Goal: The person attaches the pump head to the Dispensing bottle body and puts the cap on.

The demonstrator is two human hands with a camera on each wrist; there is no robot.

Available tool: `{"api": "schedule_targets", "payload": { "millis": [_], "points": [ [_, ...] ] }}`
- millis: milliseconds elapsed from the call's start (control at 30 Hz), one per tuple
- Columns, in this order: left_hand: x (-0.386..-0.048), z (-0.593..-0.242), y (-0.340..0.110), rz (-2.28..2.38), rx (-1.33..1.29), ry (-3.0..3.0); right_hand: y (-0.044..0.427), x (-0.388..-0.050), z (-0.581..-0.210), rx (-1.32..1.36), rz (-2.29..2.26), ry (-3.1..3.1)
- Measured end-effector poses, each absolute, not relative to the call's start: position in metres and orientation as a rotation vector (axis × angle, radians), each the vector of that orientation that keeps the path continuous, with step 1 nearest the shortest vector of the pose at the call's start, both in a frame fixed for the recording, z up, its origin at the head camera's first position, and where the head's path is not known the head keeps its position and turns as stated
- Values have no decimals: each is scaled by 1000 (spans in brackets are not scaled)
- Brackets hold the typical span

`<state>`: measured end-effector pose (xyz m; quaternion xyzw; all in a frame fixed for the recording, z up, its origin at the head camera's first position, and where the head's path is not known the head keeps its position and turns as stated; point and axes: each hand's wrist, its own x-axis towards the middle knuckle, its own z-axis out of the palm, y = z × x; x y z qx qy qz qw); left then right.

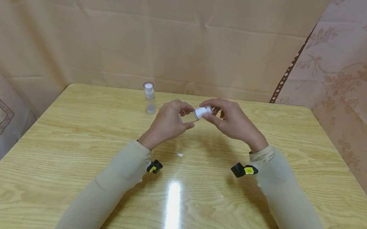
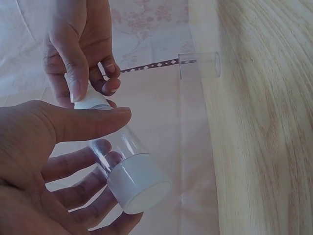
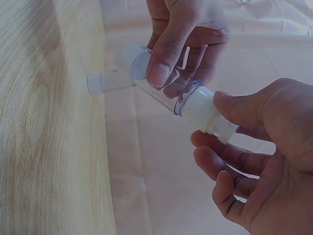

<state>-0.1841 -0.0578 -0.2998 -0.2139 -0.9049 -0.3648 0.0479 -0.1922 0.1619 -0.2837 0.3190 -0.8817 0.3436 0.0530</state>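
A small clear bottle with a white base [image 2: 142, 188] and a white pump top [image 3: 205, 110] is held tilted between both hands, above the table's far part. My left hand [image 1: 171, 120] grips its clear body, thumb on one side and fingers around the other. My right hand [image 1: 234, 120] pinches the white top between thumb and fingers. Left of the hands, a second clear bottle [image 1: 149, 98] with white top and base stands upright. In the left wrist view a clear cylindrical cap [image 2: 199, 66] stands on the table; in the head view I cannot make it out.
The wood-grain table [image 1: 82, 150] has its far edge just behind the bottles. A beige cloth [image 1: 176, 39] hangs beyond that edge, and a flowered cloth [image 1: 355, 80] hangs at the right. Both sleeved wrists carry small black devices [image 1: 238, 169].
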Motion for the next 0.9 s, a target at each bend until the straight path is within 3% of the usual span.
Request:
{"api": "schedule_targets", "payload": {
  "millis": [900],
  "points": [
    [-181,-300,-54,-914,-672,-2637,157,-192,-283,853,1077,-2777]
  ]
}}
